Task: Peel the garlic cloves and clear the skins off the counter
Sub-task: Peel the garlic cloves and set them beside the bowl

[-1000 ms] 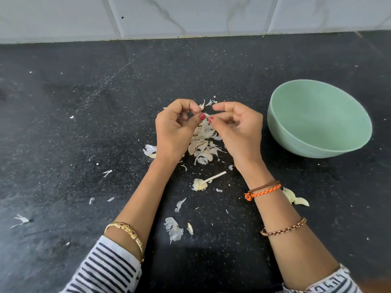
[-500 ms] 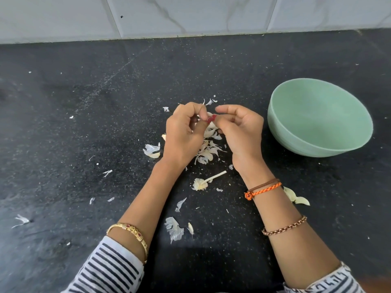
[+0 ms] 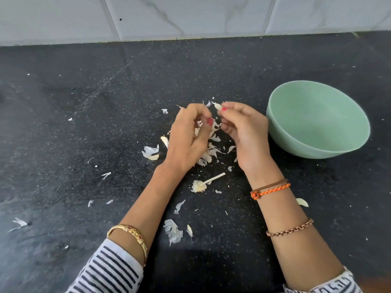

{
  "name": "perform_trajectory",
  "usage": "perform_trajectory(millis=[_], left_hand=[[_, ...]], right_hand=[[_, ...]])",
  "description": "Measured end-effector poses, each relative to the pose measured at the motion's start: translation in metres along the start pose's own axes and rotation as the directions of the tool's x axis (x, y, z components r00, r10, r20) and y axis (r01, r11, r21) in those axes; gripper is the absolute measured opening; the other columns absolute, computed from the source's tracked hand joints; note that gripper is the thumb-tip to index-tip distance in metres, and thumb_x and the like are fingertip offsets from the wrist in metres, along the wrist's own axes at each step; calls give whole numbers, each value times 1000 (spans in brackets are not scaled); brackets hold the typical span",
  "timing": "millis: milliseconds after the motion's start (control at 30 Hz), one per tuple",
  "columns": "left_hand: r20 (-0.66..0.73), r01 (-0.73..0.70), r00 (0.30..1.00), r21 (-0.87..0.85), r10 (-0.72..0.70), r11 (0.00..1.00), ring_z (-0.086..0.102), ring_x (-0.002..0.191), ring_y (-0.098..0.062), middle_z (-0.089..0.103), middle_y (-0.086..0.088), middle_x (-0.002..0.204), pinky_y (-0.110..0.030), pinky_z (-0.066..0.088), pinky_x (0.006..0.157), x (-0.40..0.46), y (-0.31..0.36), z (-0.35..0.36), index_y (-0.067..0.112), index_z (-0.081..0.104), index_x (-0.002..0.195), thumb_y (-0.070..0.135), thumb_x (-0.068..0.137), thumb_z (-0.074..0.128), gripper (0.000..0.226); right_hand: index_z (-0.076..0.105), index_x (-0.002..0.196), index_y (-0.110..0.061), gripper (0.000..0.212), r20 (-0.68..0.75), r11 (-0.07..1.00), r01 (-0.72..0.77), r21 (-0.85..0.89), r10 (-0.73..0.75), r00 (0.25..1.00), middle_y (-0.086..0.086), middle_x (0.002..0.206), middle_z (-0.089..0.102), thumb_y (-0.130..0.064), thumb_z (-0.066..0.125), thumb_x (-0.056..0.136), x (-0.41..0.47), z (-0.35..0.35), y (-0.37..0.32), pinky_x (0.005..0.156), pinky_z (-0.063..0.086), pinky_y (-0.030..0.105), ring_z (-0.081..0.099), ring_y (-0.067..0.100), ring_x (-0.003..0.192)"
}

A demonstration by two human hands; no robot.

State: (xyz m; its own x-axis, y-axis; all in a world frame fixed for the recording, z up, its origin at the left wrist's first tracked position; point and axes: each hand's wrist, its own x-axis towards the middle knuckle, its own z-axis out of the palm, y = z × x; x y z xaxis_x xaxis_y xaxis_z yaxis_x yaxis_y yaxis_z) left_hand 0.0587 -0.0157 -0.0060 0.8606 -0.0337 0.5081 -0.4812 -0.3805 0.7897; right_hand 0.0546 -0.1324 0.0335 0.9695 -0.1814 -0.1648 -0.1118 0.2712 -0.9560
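A black speckled counter (image 3: 84,127) runs back to a wall of pale marbled tiles (image 3: 190,15); on it, to the right, stands a pale green bowl (image 3: 281,132) whose visible inside shows nothing in it; in the middle lies a heap of garlic skins (image 3: 208,154), with more flakes scattered toward the near edge, a bare garlic stem (image 3: 206,182) and a loose clove (image 3: 302,202) beside the right forearm. Both hands work above the heap; the right hand (image 3: 246,132) pinches a small pale garlic clove (image 3: 217,106) between thumb and forefinger, its tip poking up past the red nail; the left hand (image 3: 187,140) has its fingers curled in toward the thumb, and seems to pinch a shred of skin, though what it holds is too hidden to say for certain; the two hands are close together but not touching. The clove is likely light, firm and somewhat slick once bare, so a pinch at its two ends should steady it best while a nail lifts the skin from the root end; squeezed on its flanks it could shoot out. The skins look papery, brittle and nearly weightless; they will probably cling to damp fingers and drift at a breath, so sweeping them together with the edge of a palm, rather than picking each one, seems the surer way to clear them.
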Motion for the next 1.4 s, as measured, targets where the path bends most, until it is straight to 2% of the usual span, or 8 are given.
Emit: perform_trajectory(millis=[67, 133, 400, 700, 833, 1100, 1300, 1400], left_hand=[[-6, 44, 999, -70, -44, 997, 39, 58, -3, 43, 14, 63, -20, 33, 60, 1, 1, -3, 27, 54, 98, 24, 92, 46, 10], [-75, 73, 994, -137, -84, 988, 41, 54, -1, 46, 11, 60, -16, 34, 56, 2, 3, -6, 19, 59, 103, 27, 94, 46, 18], [-48, 258, 960, -237, -277, 936, 62, 77, -14, 68, 7, 79, -29, 51, 75, 6, 0, -6, 22, 68, 85, 23, 86, 59, 10], [-65, 320, 938, -227, -342, 920, 45, 60, -9, 56, -4, 64, -18, 40, 58, 6, 0, -7, 5, 64, 74, 22, 92, 57, 26], [-48, 308, 945, -194, -322, 931, 35, 48, 0, 42, 6, 55, -14, 33, 51, 7, 0, -9, 11, 53, 65, 24, 92, 53, 30], [91, 390, 916, -436, -391, 811, 35, 57, -11, 43, -15, 73, -17, 32, 49, 10, 5, -9, 8, 49, 67, 30, 84, 49, 28], [104, 337, 940, -418, -324, 843, 35, 48, 1, 43, 16, 52, -11, 31, 50, 10, 3, -9, 15, 46, 61, 22, 86, 49, 26], [-6, 283, 953, -335, -303, 899, 35, 51, 1, 42, 9, 57, -13, 33, 52, 10, 2, -8, 17, 47, 63, 21, 86, 52, 24]], right_hand=[[69, 81, -11, 13, 6, 993, 75, -94, -75, 997, -5, 71, 65, 0, 63, 82, -1, 1, 2, 61, 49, 15, 59, 0, 65], [69, 83, -12, 13, 21, 977, 131, -170, -129, 991, -5, 72, 66, 0, 64, 82, -1, 2, 6, 61, 48, 13, 61, -2, 66], [66, 83, -17, 22, 76, 943, 217, -251, -205, 976, -1, 73, 67, 5, 66, 79, -1, 4, 11, 64, 51, 14, 64, 1, 68], [65, 91, -12, 23, 96, 892, 348, -288, -335, 937, -2, 69, 68, 4, 71, 75, -1, 4, 13, 65, 50, 14, 66, 5, 65], [60, 92, -14, 26, 156, 849, 431, -305, -402, 902, -1, 69, 67, 6, 67, 77, -3, 6, 15, 63, 50, 18, 63, 10, 64], [58, 85, -12, 25, 167, 996, 30, 90, -44, 985, -4, 61, 65, 12, 58, 82, -5, 9, 7, 59, 49, 17, 57, 5, 55], [55, 83, -12, 24, 200, 954, -181, 237, 135, 971, 0, 60, 62, 12, 53, 84, -4, 8, 5, 56, 48, 18, 53, 8, 55], [55, 82, -12, 22, 131, 982, -107, 153, 87, 988, -4, 57, 63, 9, 59, 82, -6, 10, 6, 54, 47, 17, 57, 5, 54]])
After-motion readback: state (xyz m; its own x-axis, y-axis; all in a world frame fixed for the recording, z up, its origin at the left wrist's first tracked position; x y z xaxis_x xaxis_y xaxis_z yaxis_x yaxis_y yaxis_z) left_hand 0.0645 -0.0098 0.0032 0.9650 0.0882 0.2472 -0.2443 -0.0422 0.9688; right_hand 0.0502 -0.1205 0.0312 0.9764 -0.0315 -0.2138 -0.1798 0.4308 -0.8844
